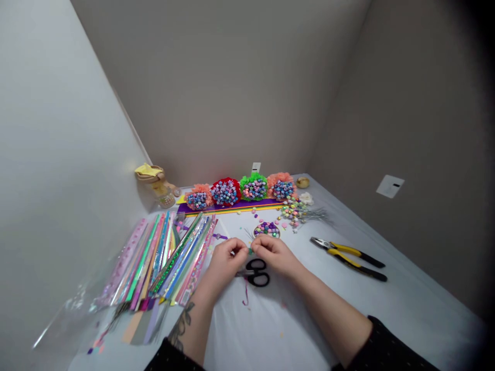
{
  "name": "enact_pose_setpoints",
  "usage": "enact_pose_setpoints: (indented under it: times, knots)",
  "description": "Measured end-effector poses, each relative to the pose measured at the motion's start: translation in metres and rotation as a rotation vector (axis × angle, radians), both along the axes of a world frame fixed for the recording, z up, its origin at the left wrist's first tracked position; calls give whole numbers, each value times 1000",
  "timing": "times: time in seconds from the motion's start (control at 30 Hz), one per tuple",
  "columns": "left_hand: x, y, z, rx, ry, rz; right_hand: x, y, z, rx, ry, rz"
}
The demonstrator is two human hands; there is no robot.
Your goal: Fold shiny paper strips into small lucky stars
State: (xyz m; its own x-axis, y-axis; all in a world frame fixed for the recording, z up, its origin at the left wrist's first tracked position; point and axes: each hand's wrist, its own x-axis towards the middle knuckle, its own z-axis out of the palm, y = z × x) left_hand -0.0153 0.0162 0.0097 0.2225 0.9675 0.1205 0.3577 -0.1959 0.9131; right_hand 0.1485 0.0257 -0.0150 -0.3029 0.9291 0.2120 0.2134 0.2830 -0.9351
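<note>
My left hand [231, 257] and my right hand [273, 251] meet over the middle of the table, fingertips pinched together. Between them is a small green piece [250, 251], mostly covered by the fingers; its exact shape is too small to make out. Just below the hands lie black-handled scissors [258, 279], their blades partly hidden by my left hand. Beyond my right hand stands a small dish [266, 230] of colourful folded paper stars. Thin wires [248, 233] lie beside that dish.
Many shiny paper strips [166, 263] in clear sleeves spread at the left. Yellow-handled pliers [350, 257] lie at the right. Several crepe-paper bouquets [226, 192] line the back on coloured sheets. Loose stars [294, 208] and a wire bundle [319, 215] sit back right; a jar [162, 193] back left.
</note>
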Motion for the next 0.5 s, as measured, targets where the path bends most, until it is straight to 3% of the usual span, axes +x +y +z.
enact_pose_setpoints:
  times: [0.2, 0.43, 0.5]
  knots:
    - [2, 0, 1, -38, -20, 22, -2, -1, -4, 75, -65, -58]
    - [1, 1, -2, -72, 4, -33, -2, 0, -6, 214, -173, -21]
    - [-2, 4, -4, -43, -31, 8, 0, 0, -3, 235, -210, 4]
